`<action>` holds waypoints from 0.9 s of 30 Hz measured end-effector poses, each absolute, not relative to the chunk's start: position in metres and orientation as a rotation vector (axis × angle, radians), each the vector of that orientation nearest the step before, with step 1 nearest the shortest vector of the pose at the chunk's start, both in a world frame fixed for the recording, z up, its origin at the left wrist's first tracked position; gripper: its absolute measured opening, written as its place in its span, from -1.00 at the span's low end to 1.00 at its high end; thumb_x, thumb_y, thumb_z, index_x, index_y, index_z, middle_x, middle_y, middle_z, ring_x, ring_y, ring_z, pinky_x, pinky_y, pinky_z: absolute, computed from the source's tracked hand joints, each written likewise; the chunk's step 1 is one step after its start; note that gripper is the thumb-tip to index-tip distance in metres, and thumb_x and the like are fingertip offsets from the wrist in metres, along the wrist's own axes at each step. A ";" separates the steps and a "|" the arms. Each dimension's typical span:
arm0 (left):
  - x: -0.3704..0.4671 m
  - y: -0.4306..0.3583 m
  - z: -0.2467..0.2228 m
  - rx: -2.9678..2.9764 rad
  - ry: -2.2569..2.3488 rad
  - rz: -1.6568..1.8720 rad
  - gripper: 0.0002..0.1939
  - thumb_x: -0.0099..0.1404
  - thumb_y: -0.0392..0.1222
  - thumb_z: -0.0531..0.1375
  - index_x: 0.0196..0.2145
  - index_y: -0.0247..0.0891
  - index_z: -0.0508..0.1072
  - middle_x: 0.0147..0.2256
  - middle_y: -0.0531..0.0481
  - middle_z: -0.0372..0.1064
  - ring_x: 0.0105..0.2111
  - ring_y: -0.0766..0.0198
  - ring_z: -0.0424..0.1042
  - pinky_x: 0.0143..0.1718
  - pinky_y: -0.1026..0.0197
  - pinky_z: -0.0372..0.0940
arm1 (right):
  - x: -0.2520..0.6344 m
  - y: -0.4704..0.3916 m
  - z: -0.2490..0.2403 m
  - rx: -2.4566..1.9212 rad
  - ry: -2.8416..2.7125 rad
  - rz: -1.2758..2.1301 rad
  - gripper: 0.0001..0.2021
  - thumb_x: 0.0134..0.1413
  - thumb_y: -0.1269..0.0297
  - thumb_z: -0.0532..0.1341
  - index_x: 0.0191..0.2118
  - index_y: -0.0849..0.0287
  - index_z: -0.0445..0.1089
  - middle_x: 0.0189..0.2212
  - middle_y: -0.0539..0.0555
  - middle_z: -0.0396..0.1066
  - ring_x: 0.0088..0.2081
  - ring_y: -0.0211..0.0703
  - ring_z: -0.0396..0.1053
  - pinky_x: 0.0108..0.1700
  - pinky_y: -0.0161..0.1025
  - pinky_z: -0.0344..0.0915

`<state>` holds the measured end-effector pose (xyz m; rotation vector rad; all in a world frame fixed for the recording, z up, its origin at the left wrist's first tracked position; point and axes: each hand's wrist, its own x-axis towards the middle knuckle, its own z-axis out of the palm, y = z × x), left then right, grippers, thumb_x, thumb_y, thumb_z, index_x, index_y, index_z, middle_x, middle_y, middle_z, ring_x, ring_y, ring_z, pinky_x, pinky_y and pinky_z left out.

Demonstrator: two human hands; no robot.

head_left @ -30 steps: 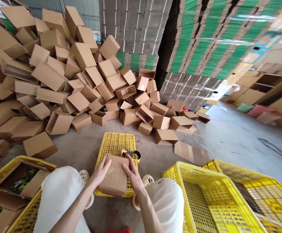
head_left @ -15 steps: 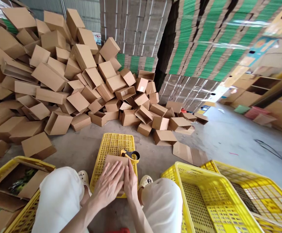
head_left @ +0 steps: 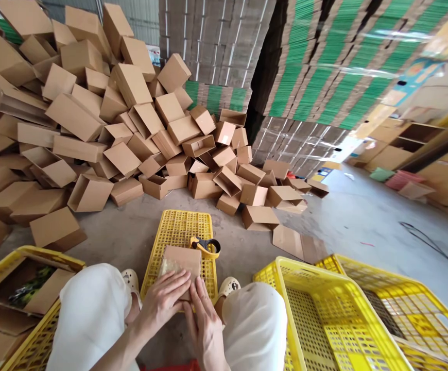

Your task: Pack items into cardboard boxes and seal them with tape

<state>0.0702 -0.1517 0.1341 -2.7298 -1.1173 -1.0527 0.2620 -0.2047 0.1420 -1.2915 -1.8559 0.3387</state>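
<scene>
"Sliding towards me, my left hand [head_left: 170,292] has come off the far part of the box [head_left: 183,257], which it covered half a second ago. The top shows there now, with a pale shiny patch at its left, tape [head_left: 165,266] by the look of it."

"What does that mean for the work?"

"I'd judge the pressing has passed to the near end. Whether the card lies flat there, I can't tell; my fingers hide it."

"And how do your hands stand?"

"Both flat, fingers straight, none curled round the box. The left lies over the near part of the top; my right hand [head_left: 205,317] rests at the near right corner, fingertips nearly meeting the left's. The box sits on the near end of an upturned crate [head_left: 183,221], between my knees."

"Count things for me."

"One box under my hands. One dispenser [head_left: 205,246], just beyond its far right corner. One crate beneath, two at my right, a nearer one [head_left: 342,304] and a farther one [head_left: 386,283], and at least one at my left [head_left: 40,337]. Two shoes [head_left: 229,285]. The pile [head_left: 75,117] ahead overlaps too much to count."
</scene>
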 end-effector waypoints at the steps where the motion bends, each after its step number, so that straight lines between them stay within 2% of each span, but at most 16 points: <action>1: 0.070 -0.154 0.133 -2.720 -1.112 -1.080 -0.57 0.55 -0.20 0.19 0.32 -0.20 0.43 0.24 -0.12 0.52 0.24 0.09 0.50 0.25 -0.03 0.45 | 0.263 -0.207 0.142 -1.285 -1.870 0.326 -0.49 0.47 0.30 0.20 0.45 0.03 0.29 0.42 0.13 0.27 0.39 0.13 0.28 0.35 -0.02 0.39; 4: 0.067 -0.156 0.133 -2.697 -1.098 -1.107 -0.59 0.56 -0.23 0.18 0.30 -0.18 0.45 0.22 -0.08 0.54 0.24 0.13 0.50 0.26 0.01 0.44 | 0.264 -0.208 0.144 -1.287 -1.865 0.352 -0.56 0.48 0.30 0.18 0.38 0.03 0.40 0.34 0.12 0.39 0.35 0.09 0.36 0.34 -0.03 0.40; 8: 0.061 -0.156 0.139 -2.666 -1.145 -0.993 -0.51 0.57 -0.17 0.16 0.39 -0.13 0.36 0.33 -0.08 0.42 0.34 0.07 0.40 0.32 -0.06 0.36 | 0.260 -0.197 0.144 -1.346 -1.783 0.414 -0.60 0.52 0.25 0.14 0.34 0.08 0.45 0.34 0.14 0.39 0.32 0.05 0.41 0.34 -0.08 0.40; 11: 0.058 -0.155 0.145 -2.692 -1.171 -0.857 -0.45 0.59 -0.08 0.13 0.46 -0.07 0.25 0.40 -0.05 0.30 0.40 0.04 0.30 0.39 -0.12 0.27 | 0.256 -0.178 0.145 -1.423 -1.692 0.428 -0.54 0.55 0.17 0.07 0.39 0.17 0.39 0.35 0.20 0.37 0.32 0.07 0.41 0.33 -0.06 0.42; 14: 0.062 -0.155 0.149 -2.664 -1.287 -0.771 -0.42 0.61 -0.02 0.08 0.50 -0.06 0.18 0.43 -0.04 0.25 0.42 0.05 0.26 0.41 -0.10 0.22 | 0.252 -0.158 0.146 -1.482 -1.636 0.468 -0.46 0.58 0.07 -0.01 0.45 0.23 0.28 0.29 0.28 0.44 0.15 0.09 0.59 0.16 -0.04 0.57; 16: 0.068 -0.155 0.148 -2.553 -1.451 -0.769 -0.38 0.61 0.01 0.06 0.52 -0.11 0.12 0.45 -0.08 0.21 0.44 0.00 0.22 0.41 -0.12 0.20 | 0.249 -0.154 0.143 -1.495 -1.615 0.496 -0.42 0.58 0.01 -0.05 0.45 0.25 0.29 0.28 0.30 0.45 0.09 0.10 0.63 0.10 -0.03 0.60; 22: 0.089 -0.154 0.143 -2.299 -1.764 -0.795 -0.27 0.57 0.12 0.08 0.55 -0.17 0.06 0.50 -0.19 0.06 0.50 -0.19 0.05 0.37 -0.21 0.21 | 0.241 -0.192 0.126 -1.488 -1.464 0.551 -0.40 0.56 -0.06 -0.01 0.41 0.25 0.35 0.31 0.23 0.43 0.29 0.07 0.46 0.26 -0.08 0.49; 27: 0.079 -0.147 0.141 -2.311 -1.773 -0.742 -0.34 0.57 0.09 0.09 0.52 -0.08 0.14 0.51 -0.16 0.05 0.51 -0.22 0.02 0.31 -0.22 0.29 | 0.233 -0.183 0.135 -1.453 -1.440 0.686 -0.43 0.56 -0.04 0.02 0.43 0.19 0.32 0.35 0.18 0.38 0.37 0.04 0.35 0.40 -0.06 0.32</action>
